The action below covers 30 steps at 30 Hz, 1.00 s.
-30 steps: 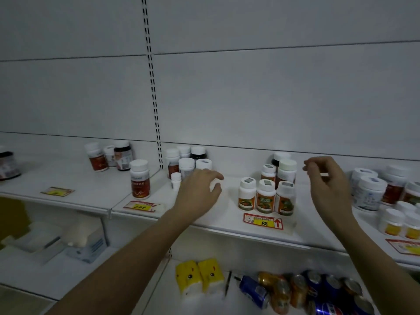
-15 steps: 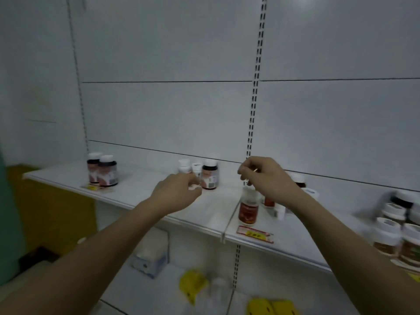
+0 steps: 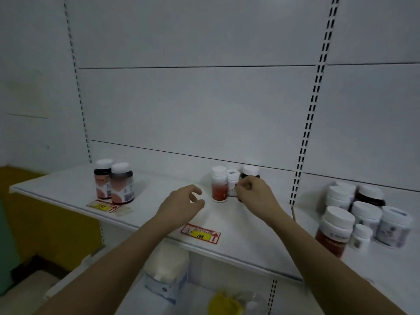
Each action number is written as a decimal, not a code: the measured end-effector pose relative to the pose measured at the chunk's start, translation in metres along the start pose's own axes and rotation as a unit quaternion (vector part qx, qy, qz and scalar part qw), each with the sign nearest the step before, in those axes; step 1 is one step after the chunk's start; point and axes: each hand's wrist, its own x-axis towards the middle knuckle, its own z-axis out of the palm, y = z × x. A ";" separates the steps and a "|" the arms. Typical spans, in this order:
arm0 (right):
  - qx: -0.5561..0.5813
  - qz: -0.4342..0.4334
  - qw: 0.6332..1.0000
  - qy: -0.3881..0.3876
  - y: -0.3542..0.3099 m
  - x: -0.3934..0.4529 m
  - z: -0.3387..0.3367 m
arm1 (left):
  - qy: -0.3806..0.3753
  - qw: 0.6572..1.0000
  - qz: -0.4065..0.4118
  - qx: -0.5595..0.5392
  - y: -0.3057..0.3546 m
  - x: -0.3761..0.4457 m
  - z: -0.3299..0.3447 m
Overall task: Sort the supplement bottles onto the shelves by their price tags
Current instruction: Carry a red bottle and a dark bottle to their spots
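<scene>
On the white shelf (image 3: 68,187), a trio of bottles stands near the back: a white-capped bottle with a red label (image 3: 219,185), a small white bottle (image 3: 232,181) and a dark bottle (image 3: 250,171). My right hand (image 3: 255,194) is in front of the dark bottle, its curled fingertips pinching the small white bottle's right side. My left hand (image 3: 181,202) hovers just left of the trio, fingers loosely curled, holding nothing. A red-and-yellow price tag (image 3: 201,234) lies at the shelf's front edge below my hands.
Two dark white-capped bottles (image 3: 114,183) stand further left, behind another price tag (image 3: 103,206). Several white-capped bottles (image 3: 363,217) crowd the adjoining shelf on the right. On the lower shelf are a white box (image 3: 166,278) and a yellow item (image 3: 223,303).
The view has swung left along the shelf. Both hands moved left; my right hand came down from mid-air to the trio of bottles, and my left hand stays loosely curled.
</scene>
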 end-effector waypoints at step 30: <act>0.234 0.008 0.962 0.139 0.054 0.091 0.014 | -0.183 0.878 0.138 -0.421 -0.025 0.175 0.056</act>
